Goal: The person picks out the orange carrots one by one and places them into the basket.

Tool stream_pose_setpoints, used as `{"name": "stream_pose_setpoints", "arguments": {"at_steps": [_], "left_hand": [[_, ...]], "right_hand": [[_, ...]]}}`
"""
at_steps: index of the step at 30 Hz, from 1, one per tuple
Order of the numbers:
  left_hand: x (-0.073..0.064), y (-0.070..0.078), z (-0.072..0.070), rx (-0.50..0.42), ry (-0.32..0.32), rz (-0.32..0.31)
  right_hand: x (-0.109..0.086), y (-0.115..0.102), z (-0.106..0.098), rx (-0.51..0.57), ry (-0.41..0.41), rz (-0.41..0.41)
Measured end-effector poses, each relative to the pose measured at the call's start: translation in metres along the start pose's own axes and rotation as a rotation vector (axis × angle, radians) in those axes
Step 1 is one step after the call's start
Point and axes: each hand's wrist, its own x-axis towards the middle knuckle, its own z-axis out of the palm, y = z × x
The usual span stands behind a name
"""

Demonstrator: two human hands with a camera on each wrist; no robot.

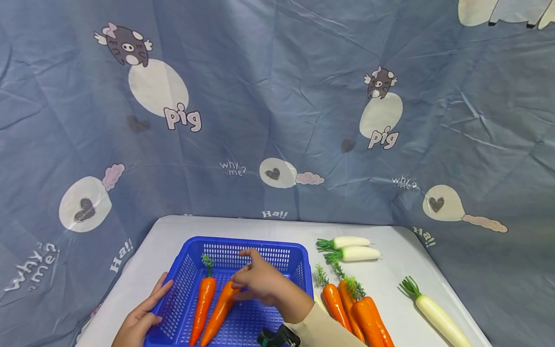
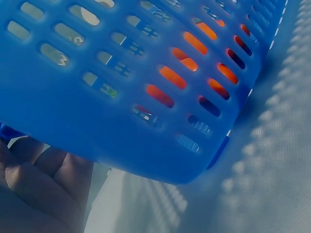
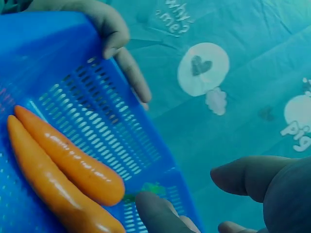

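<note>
Two orange carrots lie side by side in a blue plastic basket point(image 1: 247, 245): the left carrot point(image 1: 203, 303) with its green top toward the back, and the right carrot point(image 1: 221, 313) with its upper end beneath my right hand. That right hand point(image 1: 262, 280) hovers over the basket, thumb and fingers spread apart and holding nothing, as the right wrist view also shows. At the basket's left side, my left hand point(image 1: 139, 322) grips the rim, thumb on the rim and fingers along the outer wall. The left wrist view shows the basket's slotted wall point(image 2: 121, 131) with orange behind it.
Right of the basket, several carrots point(image 1: 335, 301) lie on the white table point(image 1: 401, 270), partly behind my right sleeve. Two white radishes point(image 1: 357, 253) lie behind them, and another radish point(image 1: 440, 318) is at the far right. A blue patterned cloth point(image 1: 277, 120) hangs behind.
</note>
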Motion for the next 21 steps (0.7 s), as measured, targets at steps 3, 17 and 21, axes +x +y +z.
{"name": "stream_pose_setpoints", "arguments": {"at_steps": [3, 17, 21], "left_hand": [[0.000, 0.000, 0.000, 0.016, 0.015, -0.018], [0.000, -0.001, 0.002, 0.035, 0.036, -0.037], [-0.001, -0.003, 0.002, 0.046, 0.011, 0.044]], "right_hand": [[-0.004, -0.003, -0.005, -0.005, -0.001, -0.013], [-0.030, -0.012, -0.013, -0.011, -0.030, -0.045], [-0.035, -0.012, -0.017, 0.014, -0.013, -0.048]]}}
